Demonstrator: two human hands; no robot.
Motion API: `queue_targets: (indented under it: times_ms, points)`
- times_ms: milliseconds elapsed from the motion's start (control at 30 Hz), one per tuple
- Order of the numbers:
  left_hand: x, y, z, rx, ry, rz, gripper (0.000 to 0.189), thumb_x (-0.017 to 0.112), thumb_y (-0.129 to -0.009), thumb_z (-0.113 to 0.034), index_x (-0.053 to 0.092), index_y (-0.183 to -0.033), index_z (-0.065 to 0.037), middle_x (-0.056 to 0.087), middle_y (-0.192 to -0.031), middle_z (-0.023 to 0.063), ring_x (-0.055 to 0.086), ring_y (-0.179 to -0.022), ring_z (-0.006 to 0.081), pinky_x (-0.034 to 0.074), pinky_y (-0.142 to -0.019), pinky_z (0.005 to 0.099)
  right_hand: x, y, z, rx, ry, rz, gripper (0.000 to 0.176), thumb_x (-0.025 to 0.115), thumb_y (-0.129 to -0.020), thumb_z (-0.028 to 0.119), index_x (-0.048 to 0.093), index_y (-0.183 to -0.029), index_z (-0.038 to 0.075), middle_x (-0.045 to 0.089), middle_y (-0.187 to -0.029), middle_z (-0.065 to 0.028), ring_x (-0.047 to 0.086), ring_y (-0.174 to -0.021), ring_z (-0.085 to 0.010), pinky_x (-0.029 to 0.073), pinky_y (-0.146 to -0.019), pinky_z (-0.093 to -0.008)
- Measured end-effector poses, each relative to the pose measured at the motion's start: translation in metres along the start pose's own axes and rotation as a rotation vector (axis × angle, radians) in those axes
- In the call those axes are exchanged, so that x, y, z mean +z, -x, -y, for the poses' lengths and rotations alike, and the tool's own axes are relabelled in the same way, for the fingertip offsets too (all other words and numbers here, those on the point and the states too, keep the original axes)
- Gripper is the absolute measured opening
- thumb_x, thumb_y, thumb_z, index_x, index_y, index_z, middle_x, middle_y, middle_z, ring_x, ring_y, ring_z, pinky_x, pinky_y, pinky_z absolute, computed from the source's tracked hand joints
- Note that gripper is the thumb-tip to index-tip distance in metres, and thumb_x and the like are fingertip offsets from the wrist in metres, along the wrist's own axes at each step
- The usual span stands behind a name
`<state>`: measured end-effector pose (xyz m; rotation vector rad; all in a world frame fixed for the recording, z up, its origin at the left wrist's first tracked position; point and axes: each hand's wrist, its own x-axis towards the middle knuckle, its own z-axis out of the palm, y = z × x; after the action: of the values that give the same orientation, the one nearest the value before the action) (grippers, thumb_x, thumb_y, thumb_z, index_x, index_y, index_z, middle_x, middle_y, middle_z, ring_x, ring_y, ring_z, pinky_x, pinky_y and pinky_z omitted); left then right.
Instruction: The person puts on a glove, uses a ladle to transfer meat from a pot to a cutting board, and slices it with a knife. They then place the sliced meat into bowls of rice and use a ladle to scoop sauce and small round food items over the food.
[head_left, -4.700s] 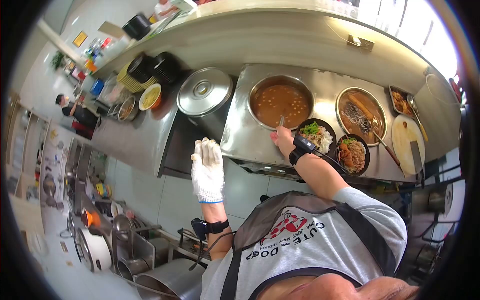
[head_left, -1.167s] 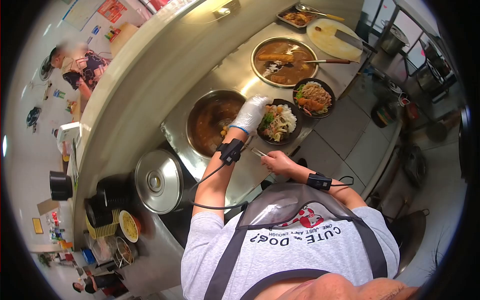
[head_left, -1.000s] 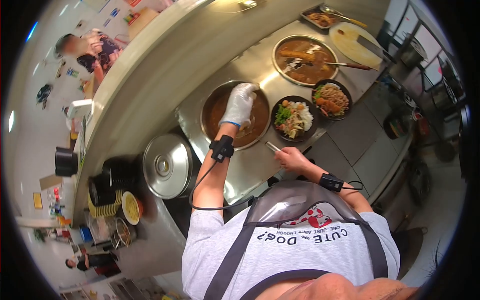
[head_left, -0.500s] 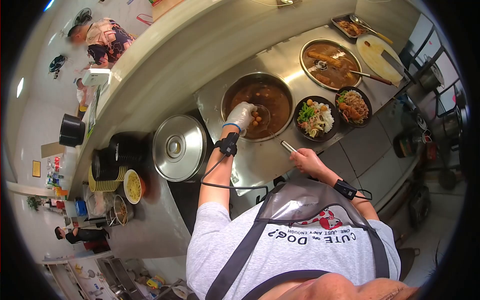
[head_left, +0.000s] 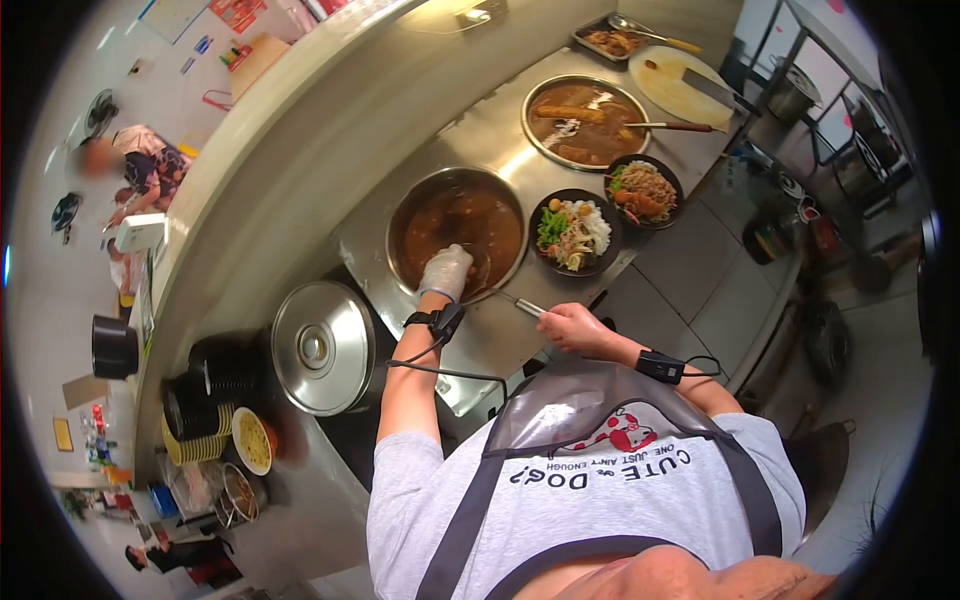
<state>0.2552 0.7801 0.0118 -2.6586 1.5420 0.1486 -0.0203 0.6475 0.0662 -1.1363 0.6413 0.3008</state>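
Note:
My right hand is wrapped round the handle of a skimmer. Its head lies low over the near side of a steel pot of brown broth, partly behind my left hand. My left hand, in a clear plastic glove, is curled above the broth beside the skimmer's head; whatever its fingers hold is hidden. Right of the pot sits a black bowl of rice, greens, shredded vegetables and small round balls. Against it, another black bowl carries minced meat and vegetables.
A second pot of brown stew holds a long-handled utensil. Behind it are a cutting board with a cleaver and a tray of food. At left stand a large steel lid, stacked black bowls and a noodle bowl. People are beyond the counter.
My left hand has drawn back toward the pot's near rim, and the round balls seen in the skimmer no longer show. The camera view has shifted, moving the counter leftward in view.

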Motion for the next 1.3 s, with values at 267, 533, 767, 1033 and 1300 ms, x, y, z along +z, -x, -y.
queue_targets:
  times_ms: [267,533,767,1033,1300]
  points:
    - [-0.009,-0.012,-0.006,-0.142,-0.011,-0.018,0.024,0.070,-0.083,-0.009,0.064,-0.104,0.001,0.068,-0.095,0.0226,0.072,-0.077,0.0322,0.060,-0.073,0.0394,0.009,-0.004,0.001,0.003,-0.040,0.016,0.030,0.054,-0.100,0.031,0.061,-0.093,0.003,0.046,-0.067,0.0058,0.040,-0.054,-0.0056,0.031,-0.046,-0.0224]
    - [-0.034,-0.019,-0.012,-0.268,-0.046,-0.152,0.024,0.073,-0.079,-0.008,0.068,-0.101,-0.002,0.066,-0.101,0.0206,0.069,-0.091,0.0379,0.060,-0.077,0.0431,0.012,-0.009,0.007,-0.030,0.012,-0.013,0.028,0.054,-0.100,0.029,0.061,-0.095,0.003,0.045,-0.067,0.0056,0.040,-0.054,-0.0061,0.033,-0.046,-0.0234]
    - [0.015,-0.045,0.035,-0.303,0.104,-0.119,0.020,0.065,-0.076,0.001,0.072,-0.094,-0.004,0.068,-0.095,0.0221,0.069,-0.094,0.0338,0.057,-0.080,0.0422,0.007,-0.011,0.004,-0.008,0.009,-0.025,0.029,0.050,-0.104,0.029,0.057,-0.097,0.002,0.042,-0.065,0.0056,0.037,-0.051,-0.0063,0.030,-0.045,-0.0232]
    - [0.014,-0.056,0.068,-0.282,0.604,-0.626,0.011,0.060,-0.088,-0.005,0.068,-0.083,0.002,0.064,-0.071,0.0160,0.063,-0.069,0.0259,0.051,-0.066,0.0415,0.006,-0.049,-0.006,-0.046,0.002,-0.135,0.032,0.054,-0.100,0.033,0.062,-0.092,0.003,0.050,-0.068,0.0016,0.044,-0.053,-0.0092,0.037,-0.046,-0.0258]
    - [-0.068,-0.075,0.023,-0.236,1.547,-0.427,0.014,0.061,-0.088,0.003,0.061,-0.101,-0.002,0.060,-0.085,0.0014,0.050,-0.063,0.0079,0.046,-0.057,0.0234,0.005,-0.068,-0.016,-0.014,0.179,-0.015,0.050,0.052,-0.101,0.046,0.061,-0.102,-0.004,0.067,-0.094,-0.0125,0.057,-0.065,-0.0169,0.051,-0.057,-0.0326]
